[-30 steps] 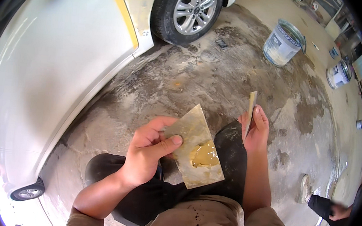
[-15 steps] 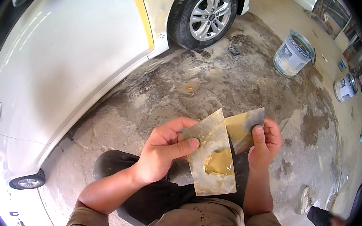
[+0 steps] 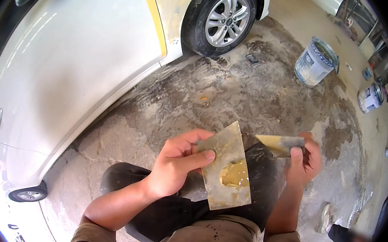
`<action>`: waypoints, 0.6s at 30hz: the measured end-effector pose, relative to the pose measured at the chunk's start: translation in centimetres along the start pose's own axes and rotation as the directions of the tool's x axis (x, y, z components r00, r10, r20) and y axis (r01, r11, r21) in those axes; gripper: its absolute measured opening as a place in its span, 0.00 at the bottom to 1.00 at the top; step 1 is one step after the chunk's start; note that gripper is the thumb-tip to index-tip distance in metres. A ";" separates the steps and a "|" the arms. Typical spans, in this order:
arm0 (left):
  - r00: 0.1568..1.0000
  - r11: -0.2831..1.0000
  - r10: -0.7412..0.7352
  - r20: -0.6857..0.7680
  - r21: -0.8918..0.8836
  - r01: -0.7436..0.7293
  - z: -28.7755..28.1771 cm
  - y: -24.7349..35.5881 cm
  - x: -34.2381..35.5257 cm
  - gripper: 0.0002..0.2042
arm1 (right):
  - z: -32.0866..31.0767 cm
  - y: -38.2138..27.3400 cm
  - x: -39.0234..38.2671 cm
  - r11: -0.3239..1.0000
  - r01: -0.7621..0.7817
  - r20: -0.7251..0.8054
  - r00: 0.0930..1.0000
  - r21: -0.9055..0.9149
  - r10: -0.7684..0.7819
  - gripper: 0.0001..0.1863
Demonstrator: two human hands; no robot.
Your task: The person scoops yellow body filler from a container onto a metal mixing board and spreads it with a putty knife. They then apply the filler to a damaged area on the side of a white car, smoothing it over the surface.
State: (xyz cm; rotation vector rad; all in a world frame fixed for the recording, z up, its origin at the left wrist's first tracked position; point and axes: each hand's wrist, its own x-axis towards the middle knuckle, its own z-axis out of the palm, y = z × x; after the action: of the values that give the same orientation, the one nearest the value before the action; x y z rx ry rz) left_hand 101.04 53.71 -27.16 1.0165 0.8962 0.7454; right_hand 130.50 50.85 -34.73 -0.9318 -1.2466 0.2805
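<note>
My left hand [image 3: 176, 161] pinches a flat grey plate [image 3: 226, 144] between thumb and fingers. A glossy blob of yellow body filler [image 3: 235, 174] lies on the plate's lower right part. To the right, my right hand [image 3: 306, 160] grips a thin putty spreader [image 3: 289, 145], tilted so that it shows narrow. Yellow filler coats the spreader's left end. The two tools are apart, with my dark-trousered knee showing below the gap.
A white car [image 3: 69, 64] fills the left side, with yellow tape [image 3: 152, 16] by its front fender and a front wheel [image 3: 223, 20] ahead. Buckets [image 3: 317, 62] stand at the far right. Another person's shoe and leg [image 3: 343, 235] show at lower right. The floor [image 3: 181, 106] is stained concrete.
My right hand has moved right, drawing the spreader away from the plate and turning it flatter. The left hand and plate stay nearly in place; the filler's shape differs slightly.
</note>
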 end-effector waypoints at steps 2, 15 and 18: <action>1.000 1.000 0.005 -0.009 0.019 -0.004 0.0 -0.1 0.0 0.15 | -0.1 -1.5 1.9 0.980 0.169 0.155 0.976 -0.100 -0.153 0.10; 1.000 0.992 -0.028 0.008 0.120 0.027 0.6 0.2 0.5 0.16 | -1.9 1.9 5.9 0.703 -0.050 0.027 0.995 -0.709 0.097 0.11; 0.999 0.983 -0.035 -0.026 0.179 0.039 0.5 0.3 0.4 0.16 | -5.5 6.8 5.5 0.860 -0.470 -0.064 0.882 -0.200 0.467 0.12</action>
State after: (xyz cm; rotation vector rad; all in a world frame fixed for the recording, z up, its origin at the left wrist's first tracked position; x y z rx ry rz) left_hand 101.66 53.94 -26.90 1.1487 1.0136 0.6544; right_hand 139.29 56.14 -36.09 -1.4209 -1.0333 0.5326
